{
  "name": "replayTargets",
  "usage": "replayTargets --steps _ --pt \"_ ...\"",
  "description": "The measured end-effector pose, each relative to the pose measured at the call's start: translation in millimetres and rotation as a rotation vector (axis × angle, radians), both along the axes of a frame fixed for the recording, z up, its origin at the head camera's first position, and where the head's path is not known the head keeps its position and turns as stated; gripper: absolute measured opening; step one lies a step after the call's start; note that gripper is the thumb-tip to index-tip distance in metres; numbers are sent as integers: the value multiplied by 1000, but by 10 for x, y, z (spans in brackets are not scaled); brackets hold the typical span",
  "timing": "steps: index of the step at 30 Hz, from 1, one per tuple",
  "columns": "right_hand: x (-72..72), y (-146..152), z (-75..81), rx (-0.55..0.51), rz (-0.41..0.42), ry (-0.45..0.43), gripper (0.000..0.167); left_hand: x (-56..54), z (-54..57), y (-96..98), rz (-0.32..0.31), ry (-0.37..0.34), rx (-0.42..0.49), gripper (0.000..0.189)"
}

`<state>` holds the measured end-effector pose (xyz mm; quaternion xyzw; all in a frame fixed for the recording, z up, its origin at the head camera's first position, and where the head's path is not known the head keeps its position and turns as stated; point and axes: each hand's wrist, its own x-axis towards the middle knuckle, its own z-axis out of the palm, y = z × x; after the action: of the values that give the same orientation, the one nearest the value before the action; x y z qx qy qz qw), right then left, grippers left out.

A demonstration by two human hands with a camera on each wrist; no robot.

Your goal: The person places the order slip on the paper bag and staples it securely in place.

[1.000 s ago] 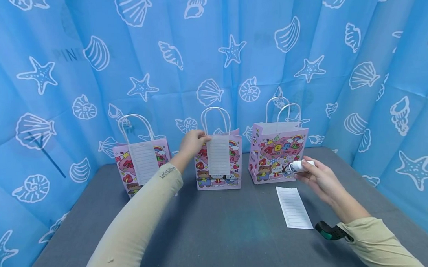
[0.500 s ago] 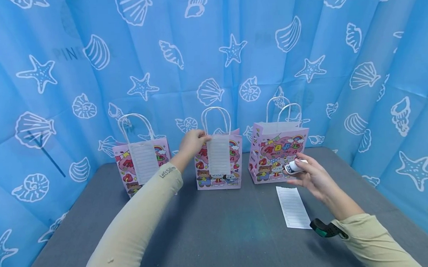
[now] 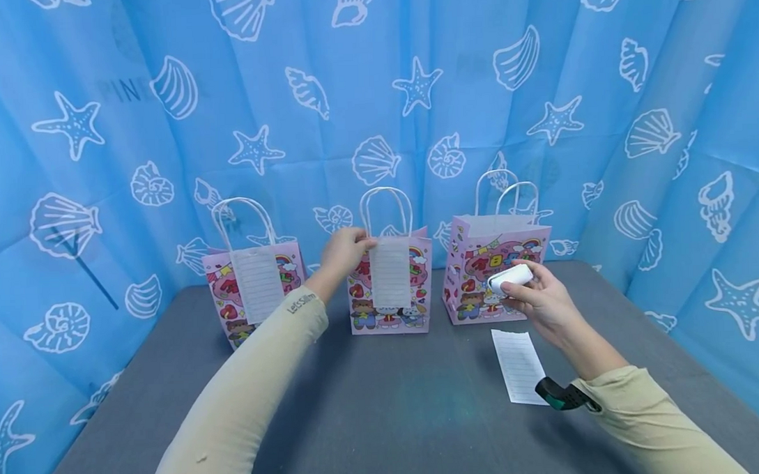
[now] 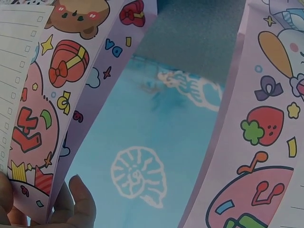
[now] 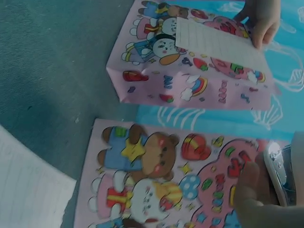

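Observation:
In the head view, my left hand (image 3: 344,255) pinches the top left edge of the middle pink cartoon gift bag (image 3: 363,318) together with a lined paper slip (image 3: 390,275) lying against its front. The left wrist view shows the thumb on the slip's side and fingers (image 4: 80,202) behind the bag's wall. My right hand (image 3: 545,301) holds a small white stapler (image 3: 511,279) in front of the right gift bag (image 3: 472,307), apart from the middle bag. Seen from the right wrist, the stapler's metal edge (image 5: 275,166) shows beside the fingers.
A left gift bag (image 3: 221,288), partly behind my left forearm, has a lined slip (image 3: 258,286) on its front. One loose slip (image 3: 518,365) lies on the grey table (image 3: 386,418) before the right bag. A blue seashell curtain (image 3: 325,127) hangs behind.
My right hand has moved left and slightly up with the stapler, which has turned in the grip. The left hand keeps its hold on the middle bag and slip.

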<state>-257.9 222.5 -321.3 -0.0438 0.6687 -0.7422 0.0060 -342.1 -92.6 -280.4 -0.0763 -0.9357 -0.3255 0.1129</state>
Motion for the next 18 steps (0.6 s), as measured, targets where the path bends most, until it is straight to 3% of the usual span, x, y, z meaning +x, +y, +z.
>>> replayTargets --steps 7,18 --pt "-24 -181 84 3 29 105 66 14 -4 -2 6 3 -6 30" --pt "-120 -506 248 176 45 231 69 17 -10 16 20 -3 7 34"
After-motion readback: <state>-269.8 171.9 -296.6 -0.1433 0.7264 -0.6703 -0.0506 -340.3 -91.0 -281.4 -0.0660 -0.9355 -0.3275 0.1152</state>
